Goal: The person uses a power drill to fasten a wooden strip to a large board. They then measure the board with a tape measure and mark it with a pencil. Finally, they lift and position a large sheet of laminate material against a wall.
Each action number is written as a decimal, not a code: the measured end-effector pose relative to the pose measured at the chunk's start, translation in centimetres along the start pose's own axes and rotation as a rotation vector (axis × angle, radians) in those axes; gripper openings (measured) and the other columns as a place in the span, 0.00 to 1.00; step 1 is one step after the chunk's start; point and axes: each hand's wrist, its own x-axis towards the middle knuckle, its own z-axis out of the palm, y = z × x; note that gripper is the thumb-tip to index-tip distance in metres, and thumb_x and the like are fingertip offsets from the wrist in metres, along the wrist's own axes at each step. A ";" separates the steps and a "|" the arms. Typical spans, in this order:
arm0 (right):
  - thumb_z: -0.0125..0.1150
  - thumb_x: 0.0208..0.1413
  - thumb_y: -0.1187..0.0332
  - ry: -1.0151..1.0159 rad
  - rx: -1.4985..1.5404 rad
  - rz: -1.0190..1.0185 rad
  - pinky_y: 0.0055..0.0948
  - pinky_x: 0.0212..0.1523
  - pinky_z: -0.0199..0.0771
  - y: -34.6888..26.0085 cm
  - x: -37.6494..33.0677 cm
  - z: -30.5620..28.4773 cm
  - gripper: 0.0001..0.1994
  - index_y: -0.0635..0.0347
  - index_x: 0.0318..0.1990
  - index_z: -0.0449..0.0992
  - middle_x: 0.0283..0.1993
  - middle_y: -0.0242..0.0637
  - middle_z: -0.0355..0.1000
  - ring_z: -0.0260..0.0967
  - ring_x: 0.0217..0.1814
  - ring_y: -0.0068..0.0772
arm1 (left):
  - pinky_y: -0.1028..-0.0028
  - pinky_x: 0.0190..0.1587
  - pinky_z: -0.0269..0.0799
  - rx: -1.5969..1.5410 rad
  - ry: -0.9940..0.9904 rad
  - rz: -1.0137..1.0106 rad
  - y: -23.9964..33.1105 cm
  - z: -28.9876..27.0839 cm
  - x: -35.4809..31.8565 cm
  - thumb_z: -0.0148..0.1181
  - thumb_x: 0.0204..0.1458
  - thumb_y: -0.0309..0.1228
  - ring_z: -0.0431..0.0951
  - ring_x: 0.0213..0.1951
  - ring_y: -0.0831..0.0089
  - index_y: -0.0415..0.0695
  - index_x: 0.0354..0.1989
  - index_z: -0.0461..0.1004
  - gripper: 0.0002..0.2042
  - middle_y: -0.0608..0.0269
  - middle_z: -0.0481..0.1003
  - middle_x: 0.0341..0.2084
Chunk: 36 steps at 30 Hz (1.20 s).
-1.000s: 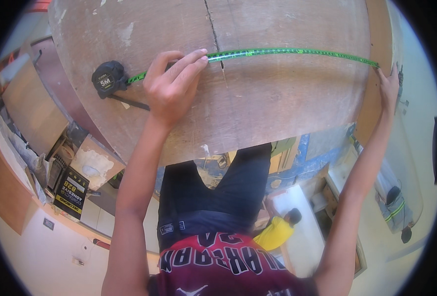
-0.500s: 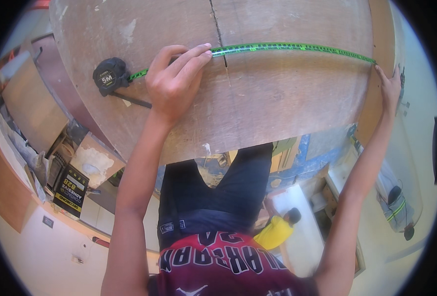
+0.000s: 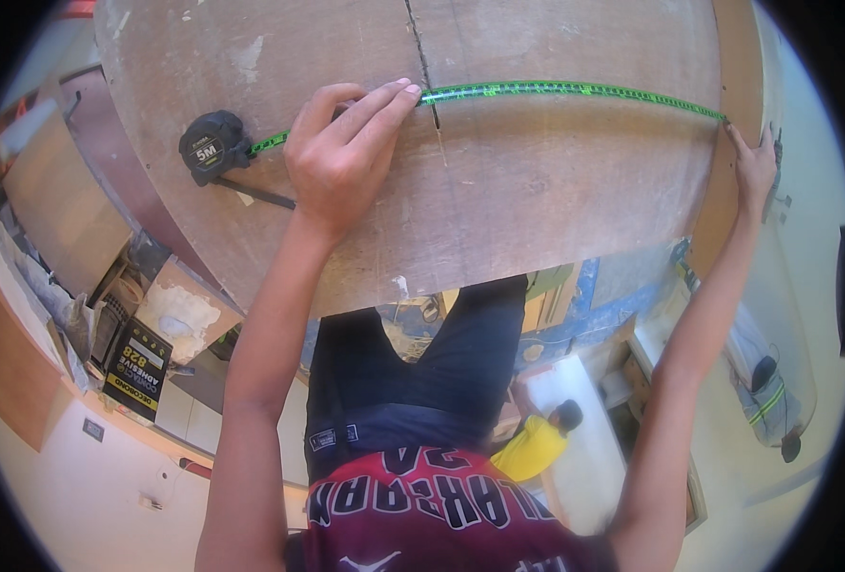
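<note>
Across the brown plywood panel [image 3: 537,200] from left to right lie the black tape-measure case [image 3: 214,146], my left hand [image 3: 344,153] — fingers spread flat, pressing the green tape blade [image 3: 575,91] down beside the panel's dark seam [image 3: 424,67] — and my right hand [image 3: 752,167] — fingers extended, pinning the blade's end at the panel's edge. That blade looks thin, springy and slick, so I judge it will buckle or snap back unless pinned flat at both ends; the case seems the firmer place to grip.
</note>
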 end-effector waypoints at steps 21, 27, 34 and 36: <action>0.79 0.55 0.44 0.023 -0.059 0.042 0.41 0.50 0.80 -0.1 0.0 0.0 0.39 0.64 0.65 0.77 0.42 0.50 0.86 0.85 0.41 0.46 | 0.72 0.39 0.81 0.036 -0.004 0.032 -0.1 0.2 -0.1 0.73 0.47 0.23 0.83 0.40 0.69 0.49 0.45 0.91 0.15 0.71 0.90 0.45; 0.80 0.55 0.47 0.004 -0.051 0.062 0.40 0.55 0.80 -1.1 -0.2 -0.3 0.38 0.66 0.65 0.78 0.50 0.51 0.86 0.85 0.49 0.47 | 0.72 0.41 0.82 0.018 -0.025 0.010 0.1 0.0 -0.1 0.74 0.48 0.21 0.83 0.40 0.67 0.49 0.47 0.91 0.17 0.68 0.90 0.45; 0.80 0.56 0.49 -0.031 0.044 0.067 0.39 0.59 0.78 -1.1 -0.1 -0.5 0.37 0.67 0.66 0.78 0.53 0.51 0.86 0.84 0.54 0.46 | 0.72 0.42 0.82 0.006 -0.040 -0.009 0.3 -0.1 0.1 0.75 0.48 0.19 0.84 0.41 0.65 0.49 0.48 0.91 0.18 0.67 0.90 0.46; 0.79 0.56 0.50 -0.036 0.056 0.076 0.38 0.61 0.78 -1.2 -0.2 -0.5 0.37 0.67 0.65 0.78 0.54 0.51 0.85 0.84 0.56 0.45 | 0.72 0.42 0.82 0.008 -0.042 -0.012 0.2 -0.2 0.0 0.75 0.48 0.19 0.84 0.41 0.65 0.49 0.48 0.91 0.18 0.67 0.90 0.46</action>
